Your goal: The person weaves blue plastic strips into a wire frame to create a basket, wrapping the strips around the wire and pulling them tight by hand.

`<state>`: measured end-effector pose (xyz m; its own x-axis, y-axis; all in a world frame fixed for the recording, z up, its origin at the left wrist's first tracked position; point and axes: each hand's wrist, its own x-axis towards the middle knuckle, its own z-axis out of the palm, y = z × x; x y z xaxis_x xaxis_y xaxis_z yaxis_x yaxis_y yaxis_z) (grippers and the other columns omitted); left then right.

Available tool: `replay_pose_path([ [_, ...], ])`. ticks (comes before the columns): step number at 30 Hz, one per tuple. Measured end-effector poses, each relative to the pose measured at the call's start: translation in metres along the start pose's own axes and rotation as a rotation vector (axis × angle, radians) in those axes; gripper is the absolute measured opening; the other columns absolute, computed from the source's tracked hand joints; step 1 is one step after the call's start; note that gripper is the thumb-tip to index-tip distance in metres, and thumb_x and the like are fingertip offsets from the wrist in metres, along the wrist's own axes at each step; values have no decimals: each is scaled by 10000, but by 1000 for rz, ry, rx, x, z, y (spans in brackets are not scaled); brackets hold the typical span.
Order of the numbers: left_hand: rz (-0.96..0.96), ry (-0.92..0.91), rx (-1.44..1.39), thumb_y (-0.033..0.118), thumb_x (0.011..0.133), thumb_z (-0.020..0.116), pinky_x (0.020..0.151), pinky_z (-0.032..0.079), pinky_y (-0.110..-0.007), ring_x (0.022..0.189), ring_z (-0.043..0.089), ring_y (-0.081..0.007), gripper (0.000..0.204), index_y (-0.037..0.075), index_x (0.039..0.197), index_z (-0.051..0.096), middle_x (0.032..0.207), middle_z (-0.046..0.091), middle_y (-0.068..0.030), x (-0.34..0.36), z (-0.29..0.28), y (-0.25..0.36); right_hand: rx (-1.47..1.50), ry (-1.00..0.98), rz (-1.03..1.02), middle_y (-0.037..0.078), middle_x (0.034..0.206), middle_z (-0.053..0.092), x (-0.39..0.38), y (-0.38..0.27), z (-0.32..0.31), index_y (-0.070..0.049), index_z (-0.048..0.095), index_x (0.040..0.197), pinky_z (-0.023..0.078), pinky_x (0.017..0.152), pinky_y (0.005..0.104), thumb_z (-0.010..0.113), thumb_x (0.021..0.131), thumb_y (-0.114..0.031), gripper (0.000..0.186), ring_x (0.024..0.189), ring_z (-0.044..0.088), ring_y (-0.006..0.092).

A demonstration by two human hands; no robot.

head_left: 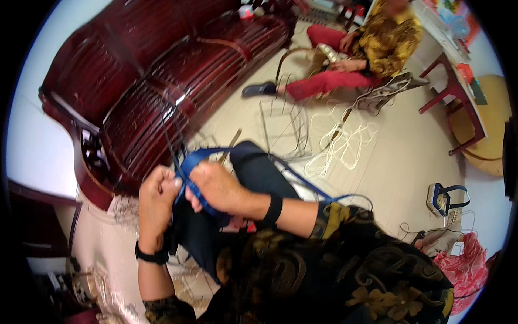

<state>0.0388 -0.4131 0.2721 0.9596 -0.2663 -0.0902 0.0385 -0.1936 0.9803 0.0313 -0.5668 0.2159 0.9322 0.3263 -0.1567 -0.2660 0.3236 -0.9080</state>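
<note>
My left hand (157, 197) pinches blue strapping at the edge of a dark wire frame (170, 129) that rises from my lap. My right hand (218, 188) is closed on a bunch of blue strap (194, 161) right beside it, fingers curled toward the left hand. A long loop of the same strap (306, 182) trails right across my dark-trousered knee (259, 173). The exact crossing of strap and wire between my fingers is too small to make out.
A wooden sofa (162, 75) stands at upper left. A seated person (388, 43) holds woven work. Wire frames (283, 124) and white cord (345, 146) lie on the floor. A table (453, 75), a blue-handled basket (438, 200) and red cloth (458, 264) are at right.
</note>
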Motion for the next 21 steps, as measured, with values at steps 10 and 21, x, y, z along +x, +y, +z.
replay_pose_path([
  [10, -532, 824, 208, 98, 862, 544, 464, 331, -224, 516, 388, -59, 165, 135, 704, 512, 625, 419, 72, -192, -364, -149, 93, 29, -27, 97, 642, 606, -1, -2, 0, 32, 582, 786, 522, 548, 307, 408, 1022, -208, 379, 534, 588, 168],
  [21, 32, 572, 435, 229, 890, 649, 884, 479, -321, 1038, 611, -186, 357, 24, 1181, 624, 1112, 654, -104, -50, -219, -120, -6, 50, 7, 98, 736, 602, -1, -3, 4, 10, 531, 921, 538, 589, 319, 391, 1029, -236, 303, 570, 576, 157],
])
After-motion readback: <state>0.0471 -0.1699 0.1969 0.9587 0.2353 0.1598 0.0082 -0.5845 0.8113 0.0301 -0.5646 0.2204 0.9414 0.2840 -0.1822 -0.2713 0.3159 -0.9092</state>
